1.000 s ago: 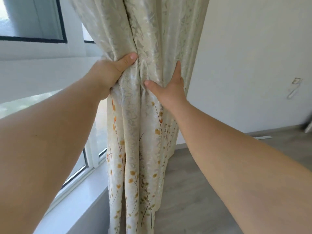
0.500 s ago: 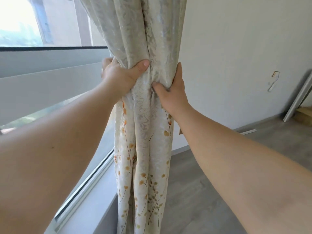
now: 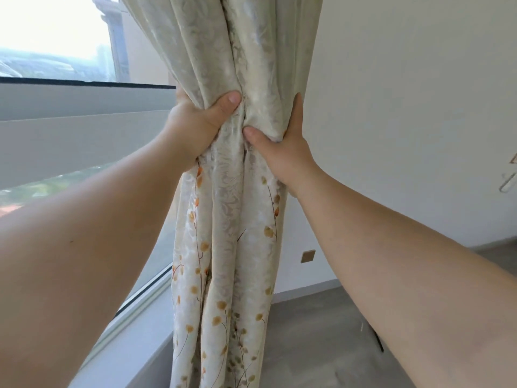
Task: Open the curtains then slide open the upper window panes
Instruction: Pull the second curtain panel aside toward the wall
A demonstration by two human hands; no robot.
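A cream curtain (image 3: 232, 219) with orange leaf print hangs bunched into a narrow column beside the white wall. My left hand (image 3: 195, 121) wraps its left side, thumb across the front folds. On the other side my right hand (image 3: 282, 152) clasps the bundle, thumb in front and fingers along the edge. Both hands squeeze the fabric together at chest height. Left of the curtain the upper window pane (image 3: 56, 37) shows bright sky above a dark-edged frame bar (image 3: 84, 102); a lower pane (image 3: 156, 236) shows behind my left forearm.
A white sill (image 3: 134, 340) runs along the window's bottom at lower left. The white wall (image 3: 405, 107) stands right of the curtain, with a small socket plate (image 3: 308, 256) low down and a loose fitting (image 3: 507, 183) at the right edge. Grey floor (image 3: 321, 340) lies below.
The curtain has been gathered tighter and pushed right toward the wall, uncovering more of the window. Both hands kept their hold on the fabric.
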